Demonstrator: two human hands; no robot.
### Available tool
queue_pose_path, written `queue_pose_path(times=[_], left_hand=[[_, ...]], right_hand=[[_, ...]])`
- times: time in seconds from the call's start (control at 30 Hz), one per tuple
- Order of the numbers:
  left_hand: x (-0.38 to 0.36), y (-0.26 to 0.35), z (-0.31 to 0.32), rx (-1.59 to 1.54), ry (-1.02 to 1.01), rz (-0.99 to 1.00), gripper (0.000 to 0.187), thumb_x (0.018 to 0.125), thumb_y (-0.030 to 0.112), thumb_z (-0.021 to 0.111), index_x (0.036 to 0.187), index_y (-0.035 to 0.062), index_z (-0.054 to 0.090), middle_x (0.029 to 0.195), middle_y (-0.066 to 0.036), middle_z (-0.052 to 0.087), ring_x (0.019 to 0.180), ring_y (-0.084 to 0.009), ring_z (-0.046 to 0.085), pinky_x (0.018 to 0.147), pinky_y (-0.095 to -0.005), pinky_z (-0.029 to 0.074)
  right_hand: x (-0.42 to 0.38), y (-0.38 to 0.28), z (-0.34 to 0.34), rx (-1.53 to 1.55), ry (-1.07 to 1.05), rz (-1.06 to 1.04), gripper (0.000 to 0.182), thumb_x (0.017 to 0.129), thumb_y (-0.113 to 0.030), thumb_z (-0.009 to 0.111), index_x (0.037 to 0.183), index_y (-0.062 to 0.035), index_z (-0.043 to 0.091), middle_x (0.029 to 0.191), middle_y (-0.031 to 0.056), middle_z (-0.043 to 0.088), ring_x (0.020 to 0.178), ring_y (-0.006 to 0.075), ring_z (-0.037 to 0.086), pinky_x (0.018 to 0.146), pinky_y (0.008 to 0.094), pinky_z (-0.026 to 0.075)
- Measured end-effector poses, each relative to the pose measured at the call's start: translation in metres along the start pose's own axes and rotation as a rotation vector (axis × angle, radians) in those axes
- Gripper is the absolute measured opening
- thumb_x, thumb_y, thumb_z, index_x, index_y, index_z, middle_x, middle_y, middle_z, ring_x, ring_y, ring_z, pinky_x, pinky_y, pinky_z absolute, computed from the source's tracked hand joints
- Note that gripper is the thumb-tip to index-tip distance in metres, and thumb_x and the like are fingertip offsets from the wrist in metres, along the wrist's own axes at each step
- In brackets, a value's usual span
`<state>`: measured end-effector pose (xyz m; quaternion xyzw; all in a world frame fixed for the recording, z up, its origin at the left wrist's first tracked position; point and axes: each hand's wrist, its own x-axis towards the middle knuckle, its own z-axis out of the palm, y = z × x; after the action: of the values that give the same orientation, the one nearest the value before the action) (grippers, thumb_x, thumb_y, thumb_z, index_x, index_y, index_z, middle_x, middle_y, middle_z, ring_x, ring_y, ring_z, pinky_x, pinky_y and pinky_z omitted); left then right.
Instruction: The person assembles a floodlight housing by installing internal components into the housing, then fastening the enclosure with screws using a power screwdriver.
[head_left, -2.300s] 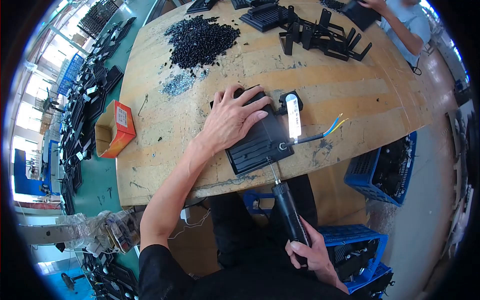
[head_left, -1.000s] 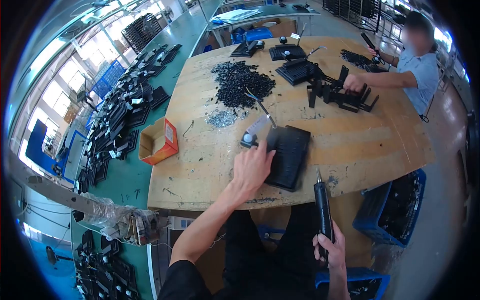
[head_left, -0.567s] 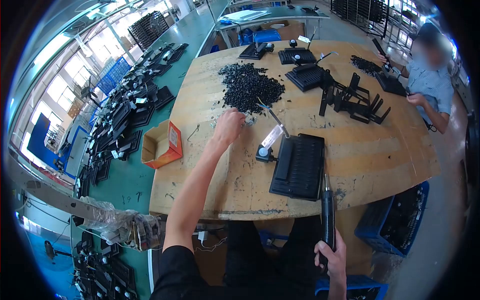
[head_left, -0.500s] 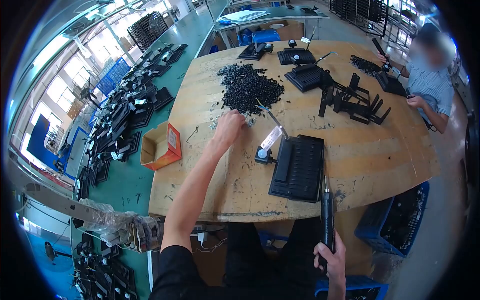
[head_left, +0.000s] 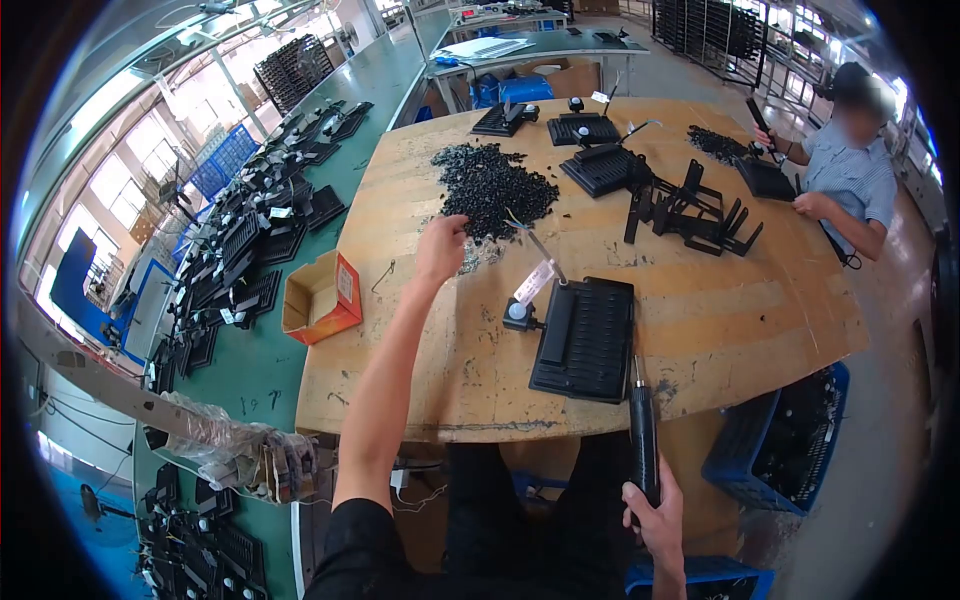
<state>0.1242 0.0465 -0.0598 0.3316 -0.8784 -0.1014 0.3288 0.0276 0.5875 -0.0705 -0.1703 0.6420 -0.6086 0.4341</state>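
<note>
My left hand (head_left: 442,248) reaches to the lower left edge of a heap of small black parts (head_left: 497,190), its fingers drawn together; anything between them is hidden. Small shiny pieces (head_left: 484,257), perhaps screws, lie scattered beside it. In my right hand (head_left: 655,512) is a black electric screwdriver (head_left: 643,440), gripped low with its bit pointing up. That bit stands close to the right edge of a black flat floodlight (head_left: 585,340) on the table. A white-domed sensor (head_left: 517,311), a paper tag (head_left: 533,282) and a wire are attached to the floodlight.
An open orange box (head_left: 322,300) sits left of my arm. Black brackets (head_left: 690,212) and more floodlights (head_left: 598,170) lie farther back. At right, a co-worker (head_left: 850,170) holds a tool over another lamp. Blue crates (head_left: 715,470) stand below the table's right edge.
My left hand has moved from the shiny pieces up and left to the black heap's edge. The screwdriver stays beside the floodlight in my right hand. The whole view has shifted slightly.
</note>
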Motion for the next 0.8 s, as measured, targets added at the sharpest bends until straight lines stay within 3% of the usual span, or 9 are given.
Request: queue_pose_path(times=[0.13, 0.2, 0.27, 0.43, 0.5, 0.6, 0.67, 0.73, 0.8], left_hand=[[-0.076, 0.034, -0.054, -0.631, 0.035, -0.336, 0.021, 0.093, 0.011, 0.075, 0.107, -0.0038, 0.077, 0.083, -0.008, 0.076, 0.074, -0.0150, 0.070, 0.067, -0.0294, 0.054], [-0.127, 0.080, -0.075, -0.882, -0.021, -0.488, 0.018, 0.095, 0.011, 0.075, 0.107, -0.0032, 0.077, 0.084, -0.005, 0.073, 0.070, -0.0115, 0.066, 0.065, -0.0270, 0.055], [-0.175, 0.121, -0.082, -1.118, -0.184, -0.651, 0.013, 0.096, 0.011, 0.077, 0.100, -0.0014, 0.076, 0.084, -0.006, 0.074, 0.068, -0.0120, 0.067, 0.062, -0.0288, 0.056], [-0.228, 0.168, -0.075, -1.418, -0.387, -0.770, 0.012, 0.098, 0.010, 0.076, 0.095, -0.0016, 0.074, 0.085, -0.010, 0.076, 0.068, -0.0141, 0.071, 0.060, -0.0294, 0.058], [-0.231, 0.164, -0.084, -1.390, -0.429, -0.722, 0.011, 0.098, 0.009, 0.076, 0.097, -0.0018, 0.074, 0.086, -0.011, 0.077, 0.069, -0.0147, 0.071, 0.061, -0.0295, 0.058], [-0.232, 0.149, -0.093, -1.365, -0.564, -0.639, 0.010, 0.098, 0.008, 0.076, 0.100, -0.0021, 0.074, 0.089, -0.014, 0.078, 0.070, -0.0157, 0.072, 0.063, -0.0296, 0.060], [-0.233, 0.147, -0.094, -1.366, -0.650, -0.601, 0.010, 0.098, 0.007, 0.076, 0.100, -0.0023, 0.074, 0.091, -0.015, 0.078, 0.071, -0.0160, 0.073, 0.064, -0.0297, 0.060], [-0.239, 0.154, -0.090, -1.579, -0.588, -0.644, 0.015, 0.099, 0.013, 0.077, 0.101, -0.0022, 0.075, 0.090, -0.010, 0.078, 0.074, -0.0134, 0.073, 0.067, -0.0275, 0.060], [-0.239, 0.154, -0.088, -1.489, -0.575, -0.639, 0.013, 0.098, 0.010, 0.076, 0.100, -0.0029, 0.075, 0.092, -0.014, 0.078, 0.074, -0.0159, 0.074, 0.068, -0.0292, 0.061]], right_hand=[[-0.022, 0.004, 0.005, -0.050, 0.040, -0.103, 0.076, 0.094, -0.012, 0.076, 0.160, 0.0003, 0.040, 0.089, 0.0020, 0.063, 0.062, 0.0067, 0.059, 0.053, 0.0230, 0.049], [-0.032, 0.007, 0.002, -0.138, -0.075, -0.120, 0.082, 0.093, -0.011, 0.078, 0.163, 0.0003, 0.037, 0.095, 0.0044, 0.066, 0.064, 0.0071, 0.060, 0.057, 0.0241, 0.050], [-0.036, 0.011, 0.006, -0.129, -0.138, -0.104, 0.092, 0.089, -0.010, 0.082, 0.166, -0.0010, 0.032, 0.095, 0.0033, 0.066, 0.060, 0.0054, 0.056, 0.052, 0.0218, 0.046], [-0.039, 0.009, 0.022, -0.273, -0.391, -0.126, 0.094, 0.087, -0.011, 0.085, 0.165, -0.0021, 0.034, 0.096, 0.0034, 0.067, 0.064, 0.0066, 0.060, 0.058, 0.0238, 0.050], [-0.038, 0.012, 0.022, -0.300, -0.432, -0.131, 0.094, 0.087, -0.010, 0.084, 0.165, -0.0022, 0.034, 0.096, 0.0037, 0.068, 0.064, 0.0068, 0.060, 0.058, 0.0239, 0.050], [-0.040, 0.012, 0.021, -0.480, -0.466, -0.529, 0.093, 0.087, -0.008, 0.083, 0.165, -0.0022, 0.034, 0.097, 0.0051, 0.069, 0.065, 0.0071, 0.061, 0.059, 0.0238, 0.050], [-0.054, 0.000, 0.021, -0.151, -0.461, 0.116, 0.092, 0.087, -0.007, 0.084, 0.165, -0.0021, 0.036, 0.099, 0.0060, 0.071, 0.066, 0.0068, 0.063, 0.061, 0.0238, 0.052], [-0.055, 0.002, 0.021, -0.066, -0.461, 0.159, 0.091, 0.086, -0.007, 0.084, 0.164, -0.0020, 0.037, 0.099, 0.0062, 0.071, 0.066, 0.0067, 0.063, 0.061, 0.0237, 0.052], [-0.052, 0.006, 0.022, 0.015, -0.458, 0.199, 0.090, 0.086, -0.007, 0.084, 0.164, -0.0020, 0.038, 0.099, 0.0065, 0.071, 0.066, 0.0065, 0.063, 0.061, 0.0235, 0.052]])
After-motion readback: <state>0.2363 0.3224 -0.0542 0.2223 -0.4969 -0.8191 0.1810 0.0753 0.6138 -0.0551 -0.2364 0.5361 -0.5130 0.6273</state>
